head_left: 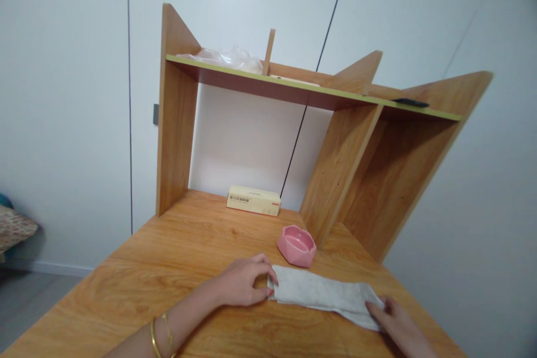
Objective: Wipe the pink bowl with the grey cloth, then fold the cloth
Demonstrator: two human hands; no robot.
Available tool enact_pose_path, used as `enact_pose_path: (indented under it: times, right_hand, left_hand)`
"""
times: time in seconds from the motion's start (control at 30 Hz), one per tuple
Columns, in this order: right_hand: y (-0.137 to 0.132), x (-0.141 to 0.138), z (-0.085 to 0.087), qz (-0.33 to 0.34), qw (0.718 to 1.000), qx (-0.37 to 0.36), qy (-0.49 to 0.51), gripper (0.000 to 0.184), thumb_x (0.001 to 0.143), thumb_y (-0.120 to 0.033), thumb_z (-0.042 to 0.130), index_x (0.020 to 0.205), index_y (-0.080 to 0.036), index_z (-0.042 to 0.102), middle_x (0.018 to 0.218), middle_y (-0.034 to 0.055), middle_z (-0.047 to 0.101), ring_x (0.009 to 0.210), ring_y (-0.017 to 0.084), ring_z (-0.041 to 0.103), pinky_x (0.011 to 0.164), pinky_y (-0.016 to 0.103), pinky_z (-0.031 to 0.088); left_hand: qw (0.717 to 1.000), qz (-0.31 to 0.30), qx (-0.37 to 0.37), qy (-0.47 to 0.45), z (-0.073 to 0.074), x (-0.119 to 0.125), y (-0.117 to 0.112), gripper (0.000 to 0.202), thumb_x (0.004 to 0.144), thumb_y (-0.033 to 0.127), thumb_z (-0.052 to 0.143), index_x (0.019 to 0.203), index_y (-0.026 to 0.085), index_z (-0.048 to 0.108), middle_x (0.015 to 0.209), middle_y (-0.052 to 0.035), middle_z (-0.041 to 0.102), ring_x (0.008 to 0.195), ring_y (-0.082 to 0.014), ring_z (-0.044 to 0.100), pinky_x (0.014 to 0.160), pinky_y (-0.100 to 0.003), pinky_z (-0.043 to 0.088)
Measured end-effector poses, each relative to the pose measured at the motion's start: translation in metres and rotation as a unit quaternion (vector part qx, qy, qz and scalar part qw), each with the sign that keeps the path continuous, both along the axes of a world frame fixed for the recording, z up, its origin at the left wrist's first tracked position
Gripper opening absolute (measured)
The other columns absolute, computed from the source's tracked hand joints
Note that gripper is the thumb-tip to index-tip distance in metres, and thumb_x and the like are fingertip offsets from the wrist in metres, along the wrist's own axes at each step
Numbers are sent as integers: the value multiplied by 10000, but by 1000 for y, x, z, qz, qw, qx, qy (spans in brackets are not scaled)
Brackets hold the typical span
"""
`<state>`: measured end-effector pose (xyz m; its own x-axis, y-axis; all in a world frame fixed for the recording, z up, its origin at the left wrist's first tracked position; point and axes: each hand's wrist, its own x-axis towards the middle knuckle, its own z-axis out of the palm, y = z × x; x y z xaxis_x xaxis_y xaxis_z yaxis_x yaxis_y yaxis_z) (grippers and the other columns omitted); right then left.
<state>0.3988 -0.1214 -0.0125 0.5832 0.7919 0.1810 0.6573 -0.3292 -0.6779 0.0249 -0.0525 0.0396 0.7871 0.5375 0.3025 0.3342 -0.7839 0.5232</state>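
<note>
A pale grey-white cloth (323,292), folded into a long strip, lies on the wooden desk between my two hands. My left hand (247,281) pinches the strip's left end between thumb and fingers. At the other end, my right hand (396,319) grips the cloth's right corner, thumb on top and the other fingers partly hidden. Just behind the cloth stands a pink faceted ashtray (297,246), which neither hand touches.
A long cream box (254,201) sits at the back of the desk (201,235), under a wooden shelf unit (352,168). On the upper shelf are a clear plastic bag (229,60) and a flat dark object (410,102). Patterned fabric (17,228) shows at far left.
</note>
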Motion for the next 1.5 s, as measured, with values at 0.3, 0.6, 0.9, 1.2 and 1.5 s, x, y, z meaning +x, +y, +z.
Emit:
enact_pose_path:
  times: [0.3, 0.6, 0.9, 1.2, 1.5]
  right_hand:
    - [2, -22, -1, 96, 980, 5, 172, 321, 603, -519, 495, 727, -224, 489, 441, -19, 531, 383, 156, 491, 388, 254, 336]
    - [5, -63, 17, 154, 971, 24, 180, 293, 545, -469, 530, 684, -213, 496, 526, 0, 568, 507, 175, 549, 476, 257, 397]
    - [17, -105, 54, 137, 988, 69, -25, 255, 644, -431, 450, 781, -222, 505, 548, -16, 567, 551, 192, 564, 519, 268, 393]
    - [29, -197, 113, 192, 969, 133, -80, 144, 681, -308, 447, 784, -222, 498, 660, 0, 581, 603, 175, 559, 543, 249, 361]
    - [36, -231, 189, 291, 911, 279, 84, 162, 694, -338, 511, 781, -205, 480, 486, -86, 443, 458, 100, 420, 466, 208, 313]
  left_hand:
    - [989, 40, 103, 102, -20, 17, -7, 276, 809, 180, 466, 1071, 254, 512, 1053, -37, 536, 818, -182, 568, 684, -249, 424]
    - [985, 76, 112, 111, 4, -8, 8, 240, 666, 111, 509, 821, 238, 640, 834, -20, 597, 699, -185, 576, 572, -245, 403]
    - [994, -7, 83, 63, 14, 2, -10, 455, 751, 175, 436, 1193, 277, 471, 1228, 16, 529, 1042, -192, 536, 822, -271, 419]
    - [999, 20, 45, -7, -4, 12, -5, 327, 791, 229, 434, 1099, 256, 539, 1163, -10, 573, 998, -205, 556, 807, -294, 424]
    - [889, 99, -296, -334, -10, -11, 47, 288, 707, 276, 515, 950, 157, 616, 1033, -59, 640, 993, -237, 536, 877, -316, 376]
